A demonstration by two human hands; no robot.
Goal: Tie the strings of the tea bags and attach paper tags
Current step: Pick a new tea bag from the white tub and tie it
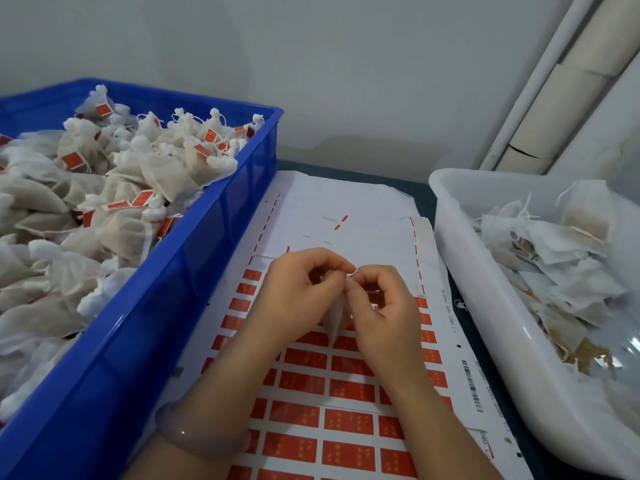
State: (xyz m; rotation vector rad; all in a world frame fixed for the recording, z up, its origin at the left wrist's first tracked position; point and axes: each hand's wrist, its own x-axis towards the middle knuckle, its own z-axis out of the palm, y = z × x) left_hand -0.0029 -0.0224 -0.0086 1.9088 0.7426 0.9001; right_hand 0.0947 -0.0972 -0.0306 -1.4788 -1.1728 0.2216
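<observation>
A white tea bag (334, 320) hangs between my two hands over a sheet of red paper tags (349, 393). My left hand (298, 296) and my right hand (384, 303) meet fingertip to fingertip at the bag's top, both pinching its thin white string (351, 270). Most of the bag is hidden behind my fingers. A pale bangle sits on my left wrist.
A blue crate (194, 289) on the left is heaped with tied tea bags bearing red tags. A white tub (460, 258) on the right holds untagged tea bags with loose strings. Peeled backing paper (346, 202) lies beyond my hands. A wall and pipes stand behind.
</observation>
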